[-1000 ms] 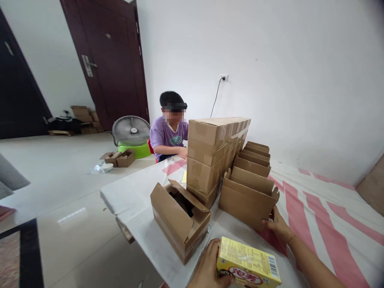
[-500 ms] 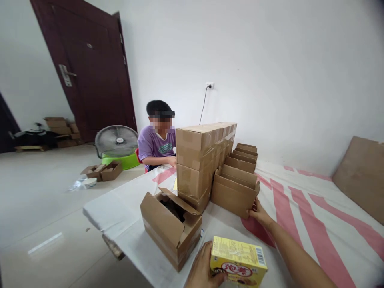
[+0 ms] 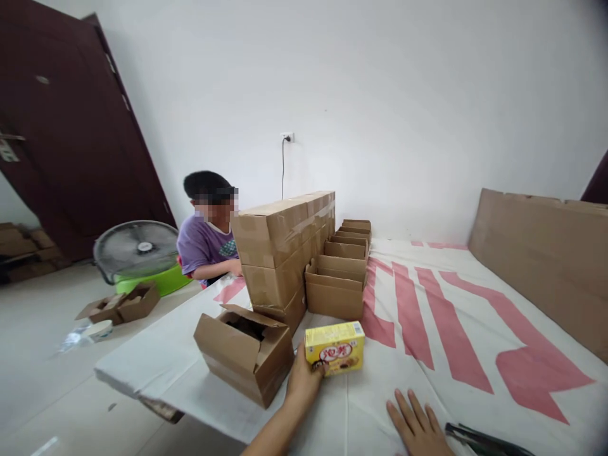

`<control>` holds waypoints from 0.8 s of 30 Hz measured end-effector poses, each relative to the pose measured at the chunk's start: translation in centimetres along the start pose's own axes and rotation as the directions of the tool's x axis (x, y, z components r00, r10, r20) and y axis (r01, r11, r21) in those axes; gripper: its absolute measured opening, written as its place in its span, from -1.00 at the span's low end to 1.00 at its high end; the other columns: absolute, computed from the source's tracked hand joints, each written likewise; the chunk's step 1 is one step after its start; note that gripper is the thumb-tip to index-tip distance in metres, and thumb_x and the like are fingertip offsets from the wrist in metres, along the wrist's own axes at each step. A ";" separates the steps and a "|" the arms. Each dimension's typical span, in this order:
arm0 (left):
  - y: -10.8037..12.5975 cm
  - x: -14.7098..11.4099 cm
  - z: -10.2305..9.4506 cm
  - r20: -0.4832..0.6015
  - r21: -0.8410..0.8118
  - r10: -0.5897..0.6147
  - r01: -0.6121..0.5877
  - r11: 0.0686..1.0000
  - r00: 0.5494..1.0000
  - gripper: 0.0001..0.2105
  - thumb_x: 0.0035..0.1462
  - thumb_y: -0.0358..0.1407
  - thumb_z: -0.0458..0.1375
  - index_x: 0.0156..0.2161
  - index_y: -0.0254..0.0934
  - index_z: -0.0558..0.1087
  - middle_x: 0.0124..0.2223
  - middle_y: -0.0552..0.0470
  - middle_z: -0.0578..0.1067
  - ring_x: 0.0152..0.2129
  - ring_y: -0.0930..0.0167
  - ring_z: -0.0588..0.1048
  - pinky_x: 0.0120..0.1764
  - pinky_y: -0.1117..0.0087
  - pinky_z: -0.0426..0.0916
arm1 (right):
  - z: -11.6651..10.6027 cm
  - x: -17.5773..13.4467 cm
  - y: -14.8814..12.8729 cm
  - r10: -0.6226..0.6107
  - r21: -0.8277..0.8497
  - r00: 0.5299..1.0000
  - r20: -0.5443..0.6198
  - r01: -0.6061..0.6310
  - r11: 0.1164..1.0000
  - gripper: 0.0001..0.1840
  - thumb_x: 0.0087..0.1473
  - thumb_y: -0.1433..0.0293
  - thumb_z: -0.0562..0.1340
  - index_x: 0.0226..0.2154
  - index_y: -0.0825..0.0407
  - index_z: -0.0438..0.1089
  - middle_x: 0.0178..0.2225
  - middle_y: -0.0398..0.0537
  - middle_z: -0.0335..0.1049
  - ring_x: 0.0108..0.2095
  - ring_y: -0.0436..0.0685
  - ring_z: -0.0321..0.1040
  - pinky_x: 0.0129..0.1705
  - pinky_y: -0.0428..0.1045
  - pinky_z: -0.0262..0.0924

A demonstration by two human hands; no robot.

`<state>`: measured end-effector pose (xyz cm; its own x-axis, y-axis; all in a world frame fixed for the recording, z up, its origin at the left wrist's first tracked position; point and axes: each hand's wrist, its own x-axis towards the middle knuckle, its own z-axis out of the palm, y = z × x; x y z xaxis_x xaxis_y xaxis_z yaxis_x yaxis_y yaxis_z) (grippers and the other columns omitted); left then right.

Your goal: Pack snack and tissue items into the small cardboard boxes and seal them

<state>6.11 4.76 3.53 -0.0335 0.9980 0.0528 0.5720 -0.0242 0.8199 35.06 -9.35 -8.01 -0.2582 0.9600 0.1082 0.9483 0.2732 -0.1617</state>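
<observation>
My left hand (image 3: 306, 377) is closed around the left end of a small yellow printed box (image 3: 335, 348), which is upright on or just over the cloth-covered table (image 3: 351, 405). My right hand (image 3: 417, 423) lies flat with spread fingers on the cloth, holding nothing. Beside it is a long dark object (image 3: 487, 438), cut off by the frame's lower edge, its kind unclear. Left of the yellow box is a brown carton (image 3: 244, 364) with raised flaps and something dark inside. Behind the yellow box is an open-topped cardboard box (image 3: 335, 297), the nearest in a row.
A stack of taped cartons (image 3: 270, 253) runs back along the row of open boxes. Across the table sits a person in a purple shirt (image 3: 202, 244). A large cardboard sheet (image 3: 541, 266) leans at the right. A fan (image 3: 142, 247) is on the floor at left.
My right hand has left the nearest open cardboard box and come down flat on the cloth. My left hand has carried the yellow box forward, towards the open boxes. The view has turned right.
</observation>
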 end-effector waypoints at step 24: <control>6.0 7.4 4.8 -0.215 0.151 -0.251 0.286 0.946 0.944 -0.66 0.26 -0.23 0.16 0.09 -0.29 0.37 0.03 -0.09 0.47 -0.13 0.29 0.52 -0.10 0.15 0.48 | 1.9 -1.8 -1.0 -0.167 -0.269 0.919 -0.357 0.071 0.961 -0.16 0.13 0.02 0.15 0.37 -0.15 -0.11 0.27 0.02 0.19 0.16 0.42 0.30 0.04 0.24 0.22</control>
<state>13.27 12.27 6.09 -0.3515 0.9356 -0.0338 0.6554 0.2717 0.7048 34.26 -11.26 -9.91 -0.3302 0.8149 0.4763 0.9423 0.3138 0.1163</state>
